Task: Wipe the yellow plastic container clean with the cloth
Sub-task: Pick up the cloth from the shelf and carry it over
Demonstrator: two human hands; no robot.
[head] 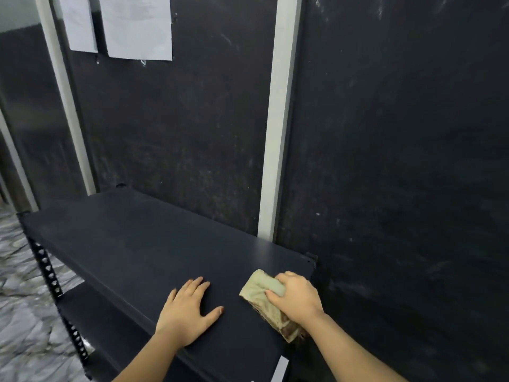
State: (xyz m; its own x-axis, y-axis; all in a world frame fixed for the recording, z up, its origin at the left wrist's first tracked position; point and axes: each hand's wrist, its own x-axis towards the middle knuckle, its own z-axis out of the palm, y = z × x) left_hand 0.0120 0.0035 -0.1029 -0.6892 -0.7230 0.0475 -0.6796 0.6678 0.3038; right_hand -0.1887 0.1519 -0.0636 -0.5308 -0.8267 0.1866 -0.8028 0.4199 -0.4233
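A crumpled pale green-yellow cloth (261, 292) with brownish stains lies on the dark top shelf (132, 244) of a metal rack, near its right end. My right hand (296, 299) presses down on the cloth and grips it. My left hand (190, 312) rests flat on the shelf to the left of the cloth, fingers spread, holding nothing. No yellow plastic container is in view.
A dark wall with a white vertical strip (278, 128) rises behind the rack. Two white paper sheets (137, 26) hang at the upper left. A perforated rack post (52, 282) and a lower shelf (93, 321) show at the left, above a marbled floor (22, 285).
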